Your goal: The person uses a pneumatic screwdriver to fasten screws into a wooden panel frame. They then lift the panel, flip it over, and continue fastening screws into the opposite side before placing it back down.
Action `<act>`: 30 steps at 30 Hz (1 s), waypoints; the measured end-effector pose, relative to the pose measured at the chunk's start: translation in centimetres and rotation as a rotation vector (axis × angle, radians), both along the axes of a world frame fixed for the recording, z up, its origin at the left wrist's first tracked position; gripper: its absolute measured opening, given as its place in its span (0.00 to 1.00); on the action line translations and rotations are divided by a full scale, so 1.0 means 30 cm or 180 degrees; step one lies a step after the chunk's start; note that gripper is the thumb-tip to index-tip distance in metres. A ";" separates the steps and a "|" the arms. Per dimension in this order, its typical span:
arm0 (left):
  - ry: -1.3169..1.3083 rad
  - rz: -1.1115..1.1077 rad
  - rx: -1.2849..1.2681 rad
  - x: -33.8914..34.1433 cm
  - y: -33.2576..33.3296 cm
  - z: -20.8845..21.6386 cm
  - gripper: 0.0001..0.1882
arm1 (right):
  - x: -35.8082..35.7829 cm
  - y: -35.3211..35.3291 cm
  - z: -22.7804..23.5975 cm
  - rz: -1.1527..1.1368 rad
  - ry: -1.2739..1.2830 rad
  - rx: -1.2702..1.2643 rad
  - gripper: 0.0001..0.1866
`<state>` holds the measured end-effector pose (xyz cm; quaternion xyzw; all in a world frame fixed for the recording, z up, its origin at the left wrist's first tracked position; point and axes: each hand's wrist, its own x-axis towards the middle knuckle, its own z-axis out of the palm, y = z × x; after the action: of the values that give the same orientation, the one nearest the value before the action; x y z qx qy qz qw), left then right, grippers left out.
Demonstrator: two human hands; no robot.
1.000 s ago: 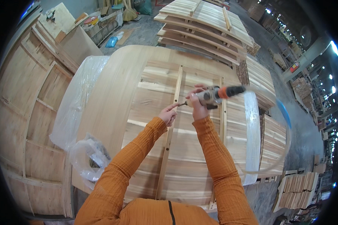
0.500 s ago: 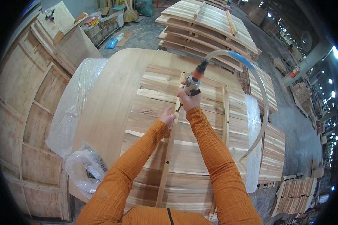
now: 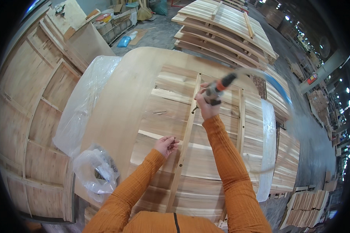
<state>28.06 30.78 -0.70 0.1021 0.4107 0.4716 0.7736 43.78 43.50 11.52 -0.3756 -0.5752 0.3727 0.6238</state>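
Observation:
A pneumatic screwdriver (image 3: 214,94), grey with an orange and black end, is gripped in my right hand (image 3: 207,105). Its thin bit points down at the long wooden batten (image 3: 188,132), close to a dark hole; whether it touches cannot be told. My left hand (image 3: 166,146) hovers just left of that batten over the slatted wooden panel (image 3: 155,124). Its fingertips are pinched together, and anything between them is too small to name. A clear air hose (image 3: 274,79) with a blue section runs from the tool to the right, blurred by motion.
A plastic bag (image 3: 95,171) with small dark pieces inside sits at the panel's left. A second batten (image 3: 242,120) lies to the right. Bubble wrap (image 3: 83,101) hangs over the left edge. Stacked wooden panels (image 3: 225,35) stand beyond, and framed plywood (image 3: 39,116) leans at left.
My left hand has drawn back from the batten toward me, its fingers now pinched. The screwdriver's rear end has tipped to the right, and the hose has swung. The whole view has shifted slightly.

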 end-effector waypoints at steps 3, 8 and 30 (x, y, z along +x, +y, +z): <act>-0.0221 0.0088 0.0114 0.002 -0.045 0.054 0.07 | 0.004 -0.190 0.085 0.0538 0.1205 -0.0190 0.16; -0.1585 0.0260 0.0277 -0.011 -0.175 0.204 0.06 | -0.046 -0.596 0.254 0.0623 0.0874 0.0677 0.22; 0.2036 0.0080 0.0873 -0.409 -0.982 0.268 0.11 | -0.152 -1.269 0.411 0.0892 0.1554 0.1073 0.23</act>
<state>15.80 1.33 7.34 0.3426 0.5665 0.4760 0.5789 39.21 5.45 23.86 -0.0839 -0.5083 0.4335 0.7394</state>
